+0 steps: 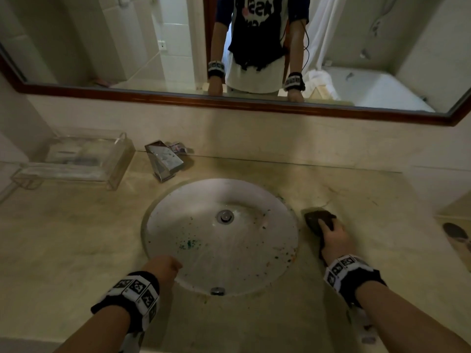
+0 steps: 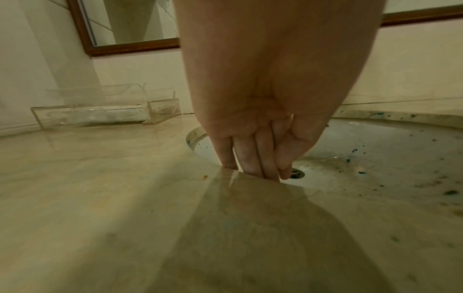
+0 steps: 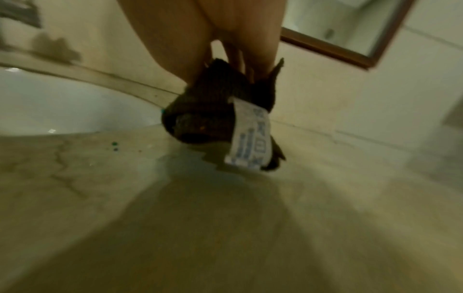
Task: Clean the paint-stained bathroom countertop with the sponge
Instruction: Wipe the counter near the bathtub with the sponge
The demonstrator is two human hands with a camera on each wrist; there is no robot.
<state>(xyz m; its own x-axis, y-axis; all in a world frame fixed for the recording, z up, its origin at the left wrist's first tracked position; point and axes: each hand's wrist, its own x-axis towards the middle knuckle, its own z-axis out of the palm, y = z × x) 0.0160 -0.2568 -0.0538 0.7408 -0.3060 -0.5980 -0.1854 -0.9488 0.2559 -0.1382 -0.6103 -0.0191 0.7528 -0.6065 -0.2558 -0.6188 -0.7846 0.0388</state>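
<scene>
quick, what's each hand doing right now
Left hand: open, straight fingers touching the countertop at the sink rim, holding nothing.
Right hand: grips the dark sponge on the countertop.

chrome faucet [image 1: 164, 161] beside clear tray [image 1: 76, 161] (acrylic), mirror [image 1: 127, 47] above.

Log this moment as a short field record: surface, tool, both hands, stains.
Surface: beige marble countertop around a white oval sink
Tool: dark crumpled sponge, on the countertop to the right of the sink
Right hand: grips the sponge
Left hand: fingertips touch the countertop at the sink's near rim, holding nothing
Stains: green and orange paint specks inside the sink and along its right rim
</scene>
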